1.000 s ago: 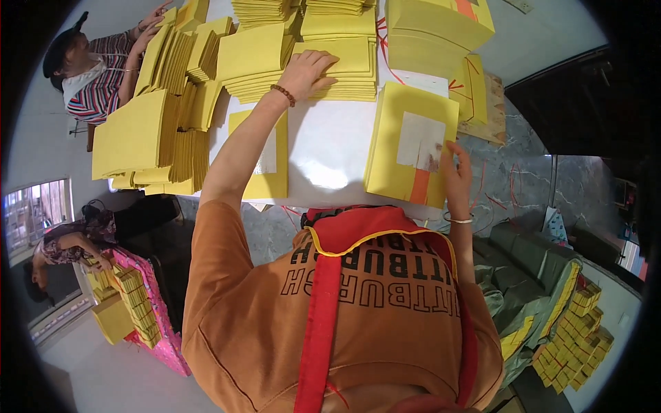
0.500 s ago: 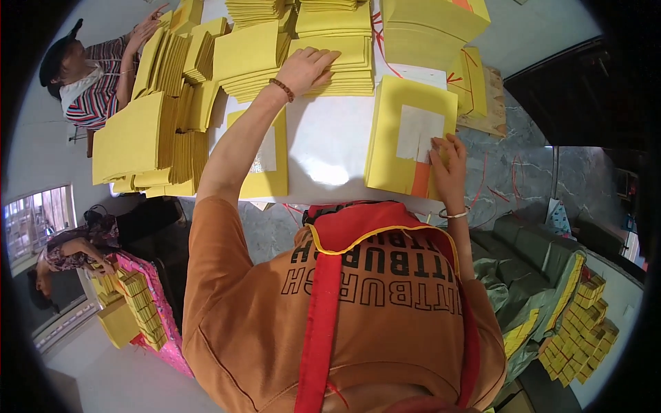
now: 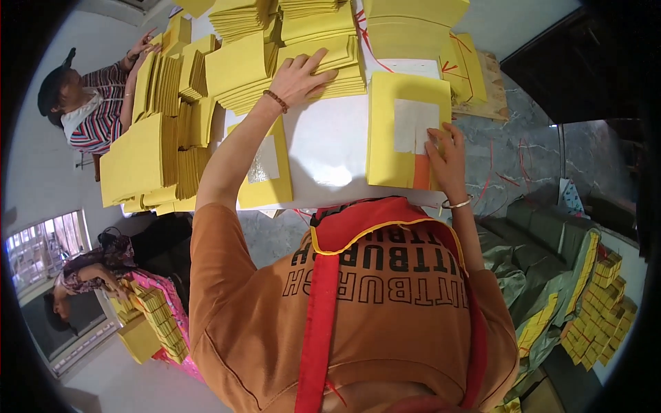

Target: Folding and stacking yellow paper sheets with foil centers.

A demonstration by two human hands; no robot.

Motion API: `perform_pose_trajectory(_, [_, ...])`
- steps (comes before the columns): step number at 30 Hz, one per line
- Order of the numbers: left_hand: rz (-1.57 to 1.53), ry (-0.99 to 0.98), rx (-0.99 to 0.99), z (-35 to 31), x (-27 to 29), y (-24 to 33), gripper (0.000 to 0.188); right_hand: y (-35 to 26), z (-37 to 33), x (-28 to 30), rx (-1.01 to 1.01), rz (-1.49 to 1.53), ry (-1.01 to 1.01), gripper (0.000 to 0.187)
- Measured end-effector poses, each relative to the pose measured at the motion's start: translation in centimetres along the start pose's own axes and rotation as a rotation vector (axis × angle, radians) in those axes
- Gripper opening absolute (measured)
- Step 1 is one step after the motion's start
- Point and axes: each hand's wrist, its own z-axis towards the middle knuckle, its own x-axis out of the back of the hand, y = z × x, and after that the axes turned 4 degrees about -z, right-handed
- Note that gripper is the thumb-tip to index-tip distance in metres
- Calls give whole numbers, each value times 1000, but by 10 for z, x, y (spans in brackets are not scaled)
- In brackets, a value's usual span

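My left hand (image 3: 301, 81) reaches over the table and lies across the top of a pile of folded yellow paper (image 3: 341, 51), its fingers spread apart. At the right, my right hand (image 3: 449, 155) rests on the edge of a neat yellow paper stack (image 3: 385, 103), fingers bent loosely and parted. A white rectangle (image 3: 415, 124) and an orange strip (image 3: 421, 171) mark the top of that stack, and my fingertips touch beside them. Under my left forearm lies another yellow stack (image 3: 279, 189) with a white rectangle, partly hidden by the arm.
More folded yellow piles (image 3: 141, 155) crowd the white table (image 3: 323, 148) at left and back. Behind my right hand is a yellow bundle with red ties (image 3: 463, 69) on a wooden board (image 3: 497, 89). A co-worker in stripes (image 3: 103, 103) sits left; another person (image 3: 93, 265) bends over bundles.
My left hand's fingers have spread wider on the folded pile. The right hand stays on its stack. The whole view has shifted slightly.
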Motion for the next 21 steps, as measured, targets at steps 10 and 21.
perform_pose_trajectory(10, [152,-61,-68,1,-2,2,42,4,-3,-1,-6,-9,-3,28])
perform_pose_trajectory(21, [52,1,-60,-3,-11,2,36,2,-2,-1,-11,25,6,28])
